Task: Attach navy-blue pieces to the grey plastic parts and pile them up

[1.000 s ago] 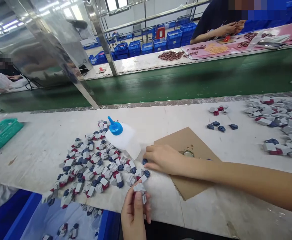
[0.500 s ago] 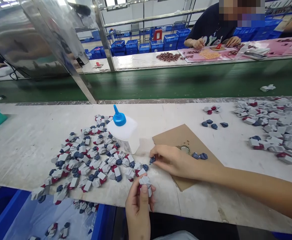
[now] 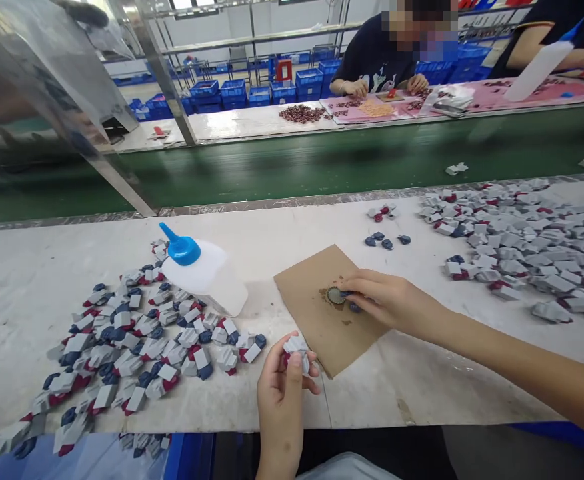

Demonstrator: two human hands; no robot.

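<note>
My left hand (image 3: 287, 393) is closed around a light grey piece with dark red parts (image 3: 296, 345), held up over the table's front edge. My right hand (image 3: 392, 300) pinches a small dark blue piece (image 3: 345, 293) at the rim of a bottle cap (image 3: 336, 295). The cap lies on a brown cardboard sheet (image 3: 305, 277), with wet-looking spots around it. Another dark blue piece (image 3: 355, 307) lies on the sheet just under my right fingers. Left of my hands spreads a pile of grey, red and blue pieces (image 3: 137, 347).
A white squeeze bottle with a blue nozzle (image 3: 212, 273) stands tilted-looking by the left pile. Several loose blue pieces (image 3: 387, 244) and a grey heap (image 3: 532, 247) lie to the right. Beyond the green belt (image 3: 272, 173), a person (image 3: 372, 60) works at another table.
My right hand has moved from beside the left pile to the bottle cap, bringing the small blue piece. My left hand still holds the grey piece. The view has shifted right.
</note>
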